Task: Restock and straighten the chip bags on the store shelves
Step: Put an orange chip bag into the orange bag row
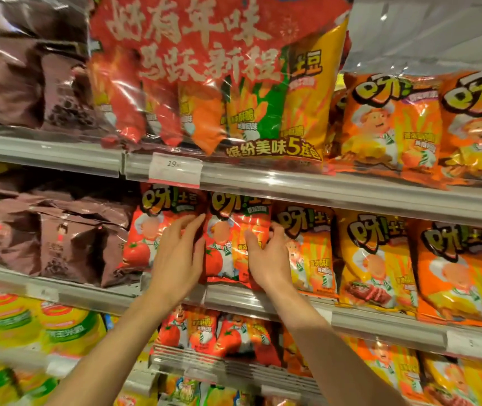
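A: Both hands on the red tomato chip bag [228,244], middle shelf [351,315]. Left hand [179,253] has fingers spread and only lightly bent along the bag's left edge, where it meets the next red bag [146,238]. More pressing than gripping, I'd say. Right hand [266,253] has its thumb on the bag's front and fingers curled round the right edge, so it pinches that side.

B: So bag's upright, front of the row?

A: Yep, standing on the shelf lip, between the other red bag on its left and the orange bag [310,250] on its right. Touching both, prob. squeezed a bit.

B: What can go wrong from here?

A: Few things, imo. Left hand isn't rly holding, so if the right one tugs, the bag could twist and lean instead of sitting square. Fingers wedged btw. bags could drag the orange one fwd, and it sits right at the lip, so it might tip off onto the lower shelf [234,367].

B: Crushing?

A: Poss. It's a puffy foil bag; a hard pinch on the edge could crunch chips or crease the front. Also slippery, shiny film, so it could slide out of a light hold.

B: Anything overhead?

A: Big multipack [204,68] hangs over the top shelf's [321,186] edge, above the hands. Lifting the bag high could knock it or the price tag [175,168]. Can't tell how deep the row goes behind.
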The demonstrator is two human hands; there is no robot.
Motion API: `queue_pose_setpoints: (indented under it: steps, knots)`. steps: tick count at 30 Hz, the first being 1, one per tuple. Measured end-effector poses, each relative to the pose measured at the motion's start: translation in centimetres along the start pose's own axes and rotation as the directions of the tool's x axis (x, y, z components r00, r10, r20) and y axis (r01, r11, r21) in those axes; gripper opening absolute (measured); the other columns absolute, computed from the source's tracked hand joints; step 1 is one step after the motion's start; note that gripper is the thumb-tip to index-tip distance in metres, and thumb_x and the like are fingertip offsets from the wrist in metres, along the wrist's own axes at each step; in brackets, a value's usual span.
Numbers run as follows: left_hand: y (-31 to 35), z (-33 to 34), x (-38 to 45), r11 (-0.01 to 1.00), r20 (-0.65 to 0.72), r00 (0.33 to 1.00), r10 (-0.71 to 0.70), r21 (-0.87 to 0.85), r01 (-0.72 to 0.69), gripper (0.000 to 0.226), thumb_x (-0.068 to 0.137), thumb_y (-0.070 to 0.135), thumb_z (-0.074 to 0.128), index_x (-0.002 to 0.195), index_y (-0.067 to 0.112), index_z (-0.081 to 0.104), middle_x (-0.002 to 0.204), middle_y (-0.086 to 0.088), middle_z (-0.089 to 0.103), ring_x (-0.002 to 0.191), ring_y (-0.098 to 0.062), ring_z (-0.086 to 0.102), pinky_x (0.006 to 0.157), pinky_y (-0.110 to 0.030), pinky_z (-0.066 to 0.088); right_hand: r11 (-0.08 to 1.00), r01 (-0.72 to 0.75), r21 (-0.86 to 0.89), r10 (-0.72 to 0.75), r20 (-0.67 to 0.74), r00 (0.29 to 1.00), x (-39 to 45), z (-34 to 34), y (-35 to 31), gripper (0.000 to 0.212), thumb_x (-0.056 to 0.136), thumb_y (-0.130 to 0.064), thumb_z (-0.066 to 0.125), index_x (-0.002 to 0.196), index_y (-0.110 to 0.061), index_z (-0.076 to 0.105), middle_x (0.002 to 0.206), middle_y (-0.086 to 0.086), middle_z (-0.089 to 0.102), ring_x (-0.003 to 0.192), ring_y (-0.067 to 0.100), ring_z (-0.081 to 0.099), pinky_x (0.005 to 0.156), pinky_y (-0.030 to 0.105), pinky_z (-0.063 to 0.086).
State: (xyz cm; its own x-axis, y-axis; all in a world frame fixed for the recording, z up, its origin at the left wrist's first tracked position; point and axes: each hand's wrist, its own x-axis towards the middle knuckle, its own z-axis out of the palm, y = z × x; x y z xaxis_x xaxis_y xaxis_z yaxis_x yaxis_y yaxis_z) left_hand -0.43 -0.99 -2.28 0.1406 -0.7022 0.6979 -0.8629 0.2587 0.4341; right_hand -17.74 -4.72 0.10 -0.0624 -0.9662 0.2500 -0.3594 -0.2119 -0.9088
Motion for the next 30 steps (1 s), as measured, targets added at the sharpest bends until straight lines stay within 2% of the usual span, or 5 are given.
queue_pose_setpoints:
  steps: [6,13,23,27,30]
  knots:
    - [-3.9,-0.6,-0.1,0.933,-0.03,0.998,-0.06,0.353,0.067,0.046,0.093,0.029,0.051,0.139,0.023,0.054,0.149,-0.018,0.043,0.129,-0.041,0.044,0.094,-0.057,0.042,0.999,-0.02,-0.05,0.018,-0.035,0.999,1.1,2.4,0.4,0.06,0.103,-0.044,0.045,0.15,-0.011,0.028,0.137,0.013,0.058,0.12,0.034,0.058,0.097,0.04,0.047]
    - [-6.4,0.1,-0.6,0.924,0.077,0.996,-0.039,0.383,0.006,0.055,0.099,0.042,0.033,0.147,0.019,0.047,0.156,-0.02,0.036,0.145,-0.04,0.029,0.112,-0.059,0.033,0.994,0.025,-0.104,-0.036,-0.104,0.994,1.5,3.2,1.5,0.058,0.104,-0.038,0.045,0.147,-0.002,0.03,0.131,0.017,0.059,0.116,0.035,0.06,0.09,0.04,0.049]
    - [-6.5,-0.4,-0.5,0.902,0.076,0.997,0.032,0.427,-0.062,0.053,0.098,0.039,0.04,0.148,0.023,0.045,0.16,-0.015,0.031,0.148,-0.035,0.025,0.116,-0.054,0.024,0.962,0.133,-0.238,-0.173,-0.157,0.972,1.4,3.5,2.6,0.06,0.104,-0.033,0.046,0.149,0.004,0.03,0.144,0.021,0.043,0.137,0.034,0.04,0.112,0.04,0.037]
    - [-7.1,-0.2,0.7,0.888,0.071,0.992,0.103,0.443,-0.124,0.053,0.099,0.041,0.038,0.148,0.025,0.044,0.16,-0.016,0.029,0.151,-0.034,0.019,0.12,-0.055,0.015,0.846,0.313,-0.433,-0.406,-0.141,0.903,1.2,3.1,2.1,0.054,0.105,-0.036,0.042,0.148,-0.004,0.035,0.144,0.02,0.037,0.137,0.035,0.036,0.114,0.046,0.034]
    - [-8.3,-0.2,1.3,0.866,0.113,0.983,0.148,0.466,-0.184,0.055,0.101,0.048,0.032,0.152,0.028,0.037,0.163,-0.014,0.023,0.153,-0.033,0.014,0.12,-0.059,0.012,0.586,0.421,-0.692,-0.544,0.049,0.838,1.1,3.3,1.5,0.06,0.104,-0.054,0.03,0.149,-0.015,0.04,0.152,0.016,0.039,0.145,0.033,0.028,0.122,0.052,0.017]
